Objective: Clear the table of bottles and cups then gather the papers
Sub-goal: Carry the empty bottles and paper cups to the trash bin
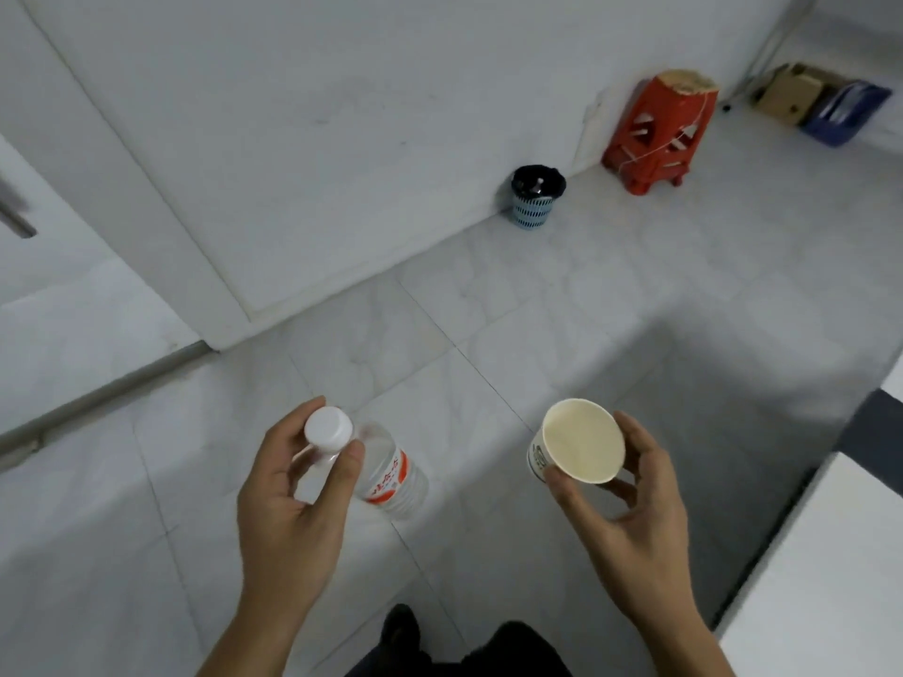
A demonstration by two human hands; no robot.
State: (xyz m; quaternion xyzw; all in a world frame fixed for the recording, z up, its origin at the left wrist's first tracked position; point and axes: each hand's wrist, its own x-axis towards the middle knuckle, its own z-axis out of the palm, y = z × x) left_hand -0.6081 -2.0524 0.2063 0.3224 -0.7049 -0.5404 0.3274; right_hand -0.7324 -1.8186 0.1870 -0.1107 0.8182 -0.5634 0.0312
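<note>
My left hand [293, 486] grips a clear plastic bottle [391, 473] by its neck, just under the white cap; the bottle has a red and white label and hangs over the floor. In my right hand [630, 505] sits a white paper cup [576, 442], held round its side with the open mouth facing up toward me. The cup looks empty. Both hands are held out in front of me above the white tiled floor. No papers are in view.
A small blue bin [535, 197] with a black liner stands against the wall ahead. A red plastic stool [659, 134] is to its right, with cardboard and a blue tray [845, 112] beyond. A white table edge [830, 554] is at my right.
</note>
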